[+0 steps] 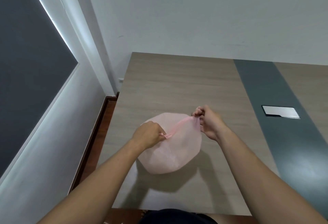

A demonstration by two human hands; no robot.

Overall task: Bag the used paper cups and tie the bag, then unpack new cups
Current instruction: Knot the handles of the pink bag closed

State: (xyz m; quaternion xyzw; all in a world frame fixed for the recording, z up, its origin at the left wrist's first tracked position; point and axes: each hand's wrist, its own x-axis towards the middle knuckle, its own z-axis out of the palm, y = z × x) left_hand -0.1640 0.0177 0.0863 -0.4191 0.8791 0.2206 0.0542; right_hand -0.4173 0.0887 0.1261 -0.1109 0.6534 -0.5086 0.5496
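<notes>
Knot-tying underway: left hand [148, 135] and right hand [209, 120] each pinch bag [170, 156] handle, mid-tabletop [177, 81]. Pull evenly outward, grip pressed tight, avoid tearing.

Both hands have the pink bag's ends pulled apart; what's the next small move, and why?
Probably cross the two ends to form a knot. The left hand and right hand each pinch a stretched strip of the translucent pink plastic bag, and no knot shows between them.

A pale pink, translucent plastic bag [171, 151] sits rounded and full on the surface [177, 85], near its front edge. Its top is drawn out into two stretched strips pulled in opposite directions, taut. Its contents cannot be made out.
</notes>
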